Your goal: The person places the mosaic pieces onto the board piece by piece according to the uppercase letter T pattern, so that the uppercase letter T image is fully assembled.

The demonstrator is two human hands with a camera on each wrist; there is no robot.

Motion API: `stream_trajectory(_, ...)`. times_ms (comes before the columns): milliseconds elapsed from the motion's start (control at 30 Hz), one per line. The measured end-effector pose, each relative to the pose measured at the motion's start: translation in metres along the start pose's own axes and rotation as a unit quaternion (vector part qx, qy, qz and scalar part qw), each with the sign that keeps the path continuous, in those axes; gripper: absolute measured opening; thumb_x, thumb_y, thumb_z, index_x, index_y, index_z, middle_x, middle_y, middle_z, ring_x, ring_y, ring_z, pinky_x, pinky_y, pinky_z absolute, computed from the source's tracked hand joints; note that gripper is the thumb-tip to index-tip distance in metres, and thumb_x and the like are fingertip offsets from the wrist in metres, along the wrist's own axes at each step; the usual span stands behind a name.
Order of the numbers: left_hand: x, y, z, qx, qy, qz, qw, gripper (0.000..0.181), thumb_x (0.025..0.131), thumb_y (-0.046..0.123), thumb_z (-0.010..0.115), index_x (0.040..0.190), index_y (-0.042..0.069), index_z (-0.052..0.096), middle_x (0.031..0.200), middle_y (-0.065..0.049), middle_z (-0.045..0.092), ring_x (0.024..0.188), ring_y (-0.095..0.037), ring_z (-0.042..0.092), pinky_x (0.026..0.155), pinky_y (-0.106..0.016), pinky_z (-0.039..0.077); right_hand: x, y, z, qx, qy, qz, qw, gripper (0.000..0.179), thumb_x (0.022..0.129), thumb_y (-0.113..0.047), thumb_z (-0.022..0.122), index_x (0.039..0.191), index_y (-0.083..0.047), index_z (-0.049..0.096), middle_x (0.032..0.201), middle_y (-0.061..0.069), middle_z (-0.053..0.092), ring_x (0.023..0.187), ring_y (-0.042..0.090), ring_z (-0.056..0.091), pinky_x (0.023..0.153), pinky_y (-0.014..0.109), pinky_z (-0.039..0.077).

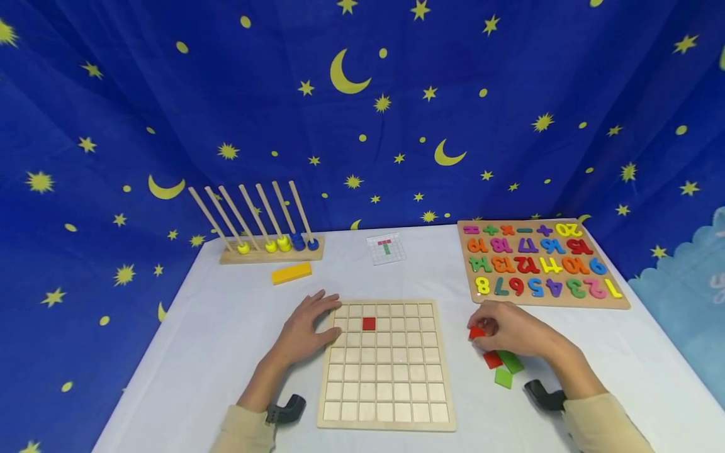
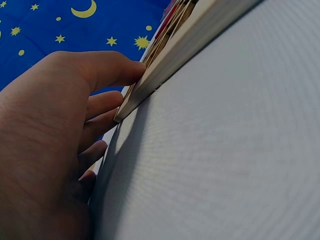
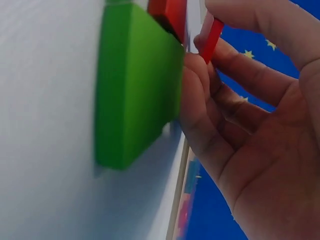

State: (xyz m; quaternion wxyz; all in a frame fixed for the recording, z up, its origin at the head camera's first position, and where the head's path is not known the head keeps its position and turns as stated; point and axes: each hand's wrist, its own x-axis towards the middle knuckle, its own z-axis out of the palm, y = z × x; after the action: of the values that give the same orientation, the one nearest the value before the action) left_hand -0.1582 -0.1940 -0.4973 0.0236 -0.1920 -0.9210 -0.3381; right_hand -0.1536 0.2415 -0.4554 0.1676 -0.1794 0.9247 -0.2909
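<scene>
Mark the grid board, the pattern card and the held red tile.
Grid board (image 1: 384,356), head view: bare middle cell.
Pattern card (image 1: 387,250), head view: printed green stem.
Held red tile (image 3: 213,40), right wrist view: red side.

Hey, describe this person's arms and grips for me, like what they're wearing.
The left sleeve and right sleeve are plain beige fabric. There's a black, bent left wrist attachment and a similar black right wrist attachment, with no cables showing. The left grip and right grip are bare, with no gloves.
</scene>
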Motion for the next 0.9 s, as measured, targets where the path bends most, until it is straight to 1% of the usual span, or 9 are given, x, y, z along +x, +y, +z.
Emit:
stream_trajectory(100, 0.0, -0.001, 0.001, 0.001, 0.001, 0.002, 1.0, 0.053, 0.083, 0.036, 0.074, 0.131, 0.021, 0.06, 0.142, 0.008, 0.048, 0.14, -0.024, 0.029, 0.115, -0.048, 0.019, 0.0, 0.0, 0.001, 0.002, 0.001, -0.005, 1.0, 0.029, 0.075, -0.027, 0.082, 0.1, -0.019, 0.071, 0.082, -0.008, 0.059, 0.07, 0.014, 0.055, 0.059, 0.026, 0.051)
stream_trajectory(200, 0.0, -0.002, 0.001, 0.001, 0.001, -0.005, 1.0, 0.053, 0.083, 0.037, 0.074, 0.131, 0.022, 0.06, 0.142, 0.009, 0.048, 0.14, -0.023, 0.028, 0.115, -0.048, 0.019, 0.001, -0.001, 0.002, 0.001, 0.002, -0.013, 0.9999, 0.031, 0.076, -0.031, 0.082, 0.103, -0.02, 0.073, 0.082, -0.009, 0.059, 0.07, 0.014, 0.054, 0.059, 0.026, 0.05)
stream_trajectory(333, 0.0, -0.002, 0.001, 0.001, -0.003, -0.013, 0.9999, 0.052, 0.083, 0.037, 0.073, 0.131, 0.023, 0.06, 0.143, 0.009, 0.047, 0.14, -0.02, 0.026, 0.115, -0.048, 0.018, 0.002, -0.002, 0.003, 0.002, -0.002, -0.026, 0.9997, 0.03, 0.075, -0.037, 0.083, 0.1, -0.023, 0.074, 0.083, -0.01, 0.059, 0.07, 0.013, 0.055, 0.059, 0.025, 0.05)
stream_trajectory(400, 0.001, -0.002, 0.001, 0.0, -0.005, -0.01, 0.9999, 0.052, 0.084, 0.038, 0.073, 0.132, 0.023, 0.059, 0.143, 0.009, 0.047, 0.141, -0.021, 0.026, 0.114, -0.048, 0.018, 0.001, -0.002, 0.003, 0.0, -0.001, -0.032, 0.9995, 0.03, 0.074, -0.037, 0.083, 0.099, -0.024, 0.075, 0.084, -0.01, 0.059, 0.071, 0.013, 0.055, 0.06, 0.025, 0.05)
stream_trajectory(533, 0.001, -0.002, 0.0, 0.001, -0.004, -0.004, 1.0, 0.052, 0.084, 0.038, 0.073, 0.132, 0.023, 0.059, 0.143, 0.008, 0.047, 0.14, -0.022, 0.027, 0.115, -0.048, 0.018, 0.002, -0.005, 0.002, -0.014, 0.01, -0.043, 0.9989, 0.027, 0.075, -0.036, 0.082, 0.098, -0.026, 0.074, 0.084, -0.012, 0.059, 0.074, 0.012, 0.054, 0.062, 0.025, 0.05)
stream_trajectory(633, 0.002, -0.001, 0.0, 0.001, 0.0, -0.005, 1.0, 0.052, 0.083, 0.039, 0.074, 0.131, 0.025, 0.059, 0.143, 0.009, 0.047, 0.14, -0.022, 0.028, 0.114, -0.05, 0.02, 0.004, -0.01, 0.002, -0.02, 0.017, -0.053, 0.9982, 0.024, 0.077, -0.032, 0.082, 0.099, -0.026, 0.074, 0.085, -0.013, 0.059, 0.077, 0.012, 0.053, 0.064, 0.025, 0.049)
stream_trajectory(767, 0.001, 0.0, 0.0, -0.003, 0.003, -0.011, 0.9999, 0.052, 0.082, 0.039, 0.075, 0.131, 0.026, 0.06, 0.142, 0.01, 0.047, 0.14, -0.022, 0.028, 0.113, -0.052, 0.02, 0.01, -0.017, 0.004, -0.023, 0.026, -0.081, 0.9962, 0.024, 0.078, -0.025, 0.081, 0.101, -0.023, 0.074, 0.087, -0.014, 0.059, 0.077, 0.011, 0.053, 0.066, 0.024, 0.05)
stream_trajectory(900, 0.0, 0.001, 0.0, -0.005, -0.002, -0.009, 0.9999, 0.053, 0.082, 0.037, 0.075, 0.131, 0.024, 0.06, 0.142, 0.009, 0.048, 0.14, -0.021, 0.028, 0.114, -0.049, 0.018, 0.018, -0.024, 0.008, -0.024, 0.035, -0.099, 0.9942, 0.026, 0.079, -0.023, 0.08, 0.104, -0.021, 0.074, 0.089, -0.014, 0.06, 0.078, 0.009, 0.054, 0.067, 0.023, 0.051)
